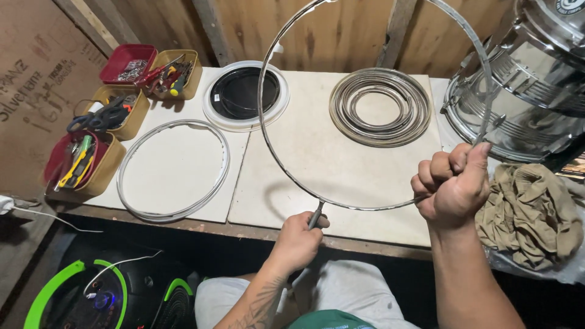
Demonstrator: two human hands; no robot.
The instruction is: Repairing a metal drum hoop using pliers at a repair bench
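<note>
Metal hoop (286, 164) gripped by two fists, left hand (297, 240) and right hand (452, 186); perhaps four tool tubs (116, 176).

Person's got a big thin metal hoop (286, 164) held upright over the workbench (329, 164). Right hand (452, 186) is fisted round the rim on the lower right side, left hand (297, 240) pinches a small tool (315, 214) against the bottom of the rim. On the bench behind: stack of metal hoops (380, 107), a black drumhead w/ white edge (245, 94), and a white ring (173, 169) lying flat on the left. Far left there's 4 little bins of tools (116, 106), pliers, screwdrivers etc. Chrome drum shell (524, 91) on its side at right, w/ a crumpled tan rag (529, 213) just in front of it.
</note>
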